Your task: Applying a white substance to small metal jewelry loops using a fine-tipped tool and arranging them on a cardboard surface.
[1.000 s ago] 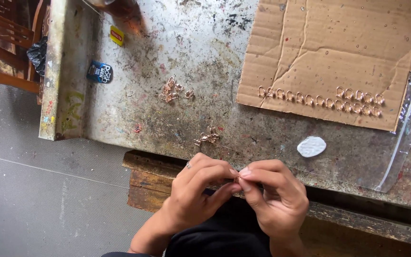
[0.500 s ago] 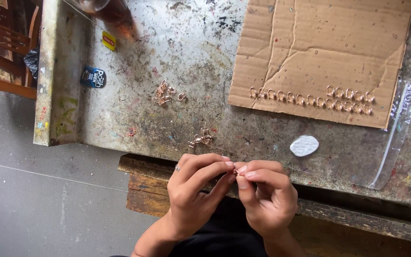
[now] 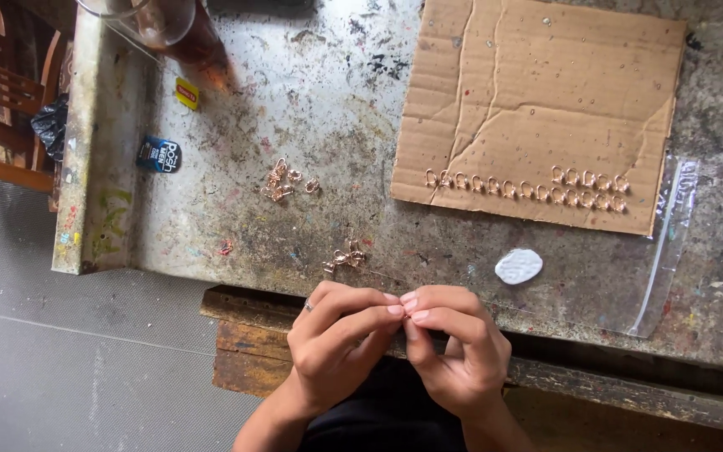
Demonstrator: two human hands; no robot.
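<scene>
At the near edge of the worn metal-topped bench point(image 3: 311, 100), your left hand point(image 3: 336, 343) and right hand point(image 3: 453, 351) meet fingertip to fingertip, pinching something too small to make out between them. Just beyond your knuckles lies a small cluster of copper-coloured rings point(image 3: 345, 258), thin, shiny, tangled together. A second loose heap of rings point(image 3: 284, 180) sits farther back. On the cardboard sheet point(image 3: 546, 84) a row of rings point(image 3: 529, 188) stands in line near its front edge.
</scene>
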